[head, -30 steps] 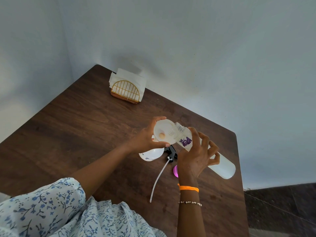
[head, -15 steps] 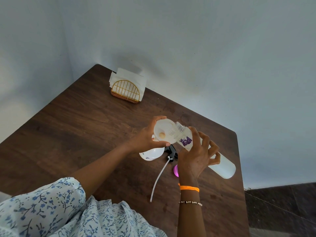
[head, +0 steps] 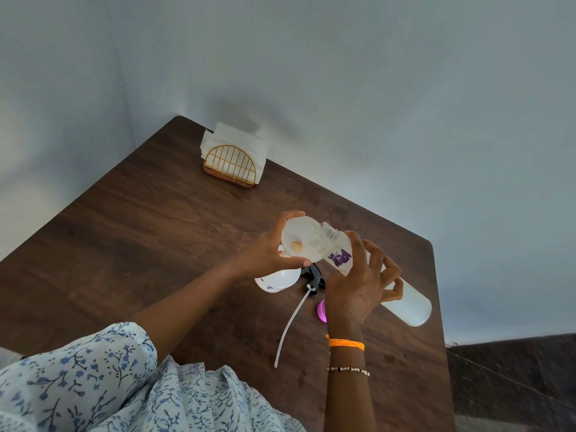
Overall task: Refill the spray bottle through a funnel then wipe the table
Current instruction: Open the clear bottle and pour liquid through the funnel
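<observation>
My left hand (head: 265, 257) grips the rim of a translucent white funnel (head: 300, 241), which sits over a white spray bottle (head: 276, 280) standing on the brown table (head: 140, 238). My right hand (head: 358, 288) holds a long frosted refill bottle (head: 411, 307) with a purple label, tilted down to the left. Its open threaded neck rests at the funnel's right rim. The black spray head (head: 313, 275) with its long white dip tube (head: 293, 322) lies on the table between my arms.
A purple cap (head: 321, 310) lies by my right wrist. A gold wire napkin holder (head: 232, 162) with white napkins stands at the far corner against the wall. The table's right edge runs close to the refill bottle's base.
</observation>
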Motion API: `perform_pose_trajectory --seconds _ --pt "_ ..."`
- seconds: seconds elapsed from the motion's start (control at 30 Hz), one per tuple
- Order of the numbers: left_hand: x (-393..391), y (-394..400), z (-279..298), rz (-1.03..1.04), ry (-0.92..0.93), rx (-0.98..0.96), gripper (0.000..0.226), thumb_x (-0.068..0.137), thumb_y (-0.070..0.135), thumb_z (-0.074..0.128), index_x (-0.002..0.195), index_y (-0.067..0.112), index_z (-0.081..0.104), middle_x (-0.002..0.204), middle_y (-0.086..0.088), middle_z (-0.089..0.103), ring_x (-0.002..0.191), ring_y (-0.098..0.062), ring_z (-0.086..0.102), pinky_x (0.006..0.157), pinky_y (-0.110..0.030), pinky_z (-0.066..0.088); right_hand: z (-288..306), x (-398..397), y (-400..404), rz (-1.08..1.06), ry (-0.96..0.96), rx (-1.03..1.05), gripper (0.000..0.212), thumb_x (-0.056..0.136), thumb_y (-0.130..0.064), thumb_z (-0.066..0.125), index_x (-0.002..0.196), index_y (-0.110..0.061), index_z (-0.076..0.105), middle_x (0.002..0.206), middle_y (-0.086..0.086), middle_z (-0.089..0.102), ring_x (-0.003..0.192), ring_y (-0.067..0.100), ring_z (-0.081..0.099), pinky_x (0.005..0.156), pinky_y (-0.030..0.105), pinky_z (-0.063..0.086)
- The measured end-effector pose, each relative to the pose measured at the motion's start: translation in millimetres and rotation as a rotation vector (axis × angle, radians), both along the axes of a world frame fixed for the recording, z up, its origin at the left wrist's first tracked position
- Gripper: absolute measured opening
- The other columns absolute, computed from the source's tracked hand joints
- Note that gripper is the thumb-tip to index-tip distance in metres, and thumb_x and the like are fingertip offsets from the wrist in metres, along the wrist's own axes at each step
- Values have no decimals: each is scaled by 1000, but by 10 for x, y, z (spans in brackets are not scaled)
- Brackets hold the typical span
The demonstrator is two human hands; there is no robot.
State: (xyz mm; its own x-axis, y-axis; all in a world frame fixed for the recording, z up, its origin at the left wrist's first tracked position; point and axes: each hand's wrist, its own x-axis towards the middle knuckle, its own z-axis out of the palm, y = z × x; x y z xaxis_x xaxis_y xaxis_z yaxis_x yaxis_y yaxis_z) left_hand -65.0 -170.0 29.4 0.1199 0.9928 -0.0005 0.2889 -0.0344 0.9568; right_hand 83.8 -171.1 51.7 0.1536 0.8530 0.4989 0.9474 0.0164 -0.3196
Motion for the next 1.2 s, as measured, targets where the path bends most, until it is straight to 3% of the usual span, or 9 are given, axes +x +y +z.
perform_pose_trajectory --seconds 0.87,1.2 --pt "-9 15 -22 -1 30 4 86 76 27 74 137 33 14 145 4 29 115 -2 32 92 -18 35 14 -8 -8 6 -3 -8 69 55 0 83 114 -28 61 121 6 59 117 36 42 97 59 23" --pt "-8 15 -5 0 34 3 86 76 26 74 138 30 15 145 4 29 115 -2 31 92 -17 34 7 1 -9 5 17 -10 69 55 1 83 113 -29 61 120 5 58 117 28 33 96 58 24"
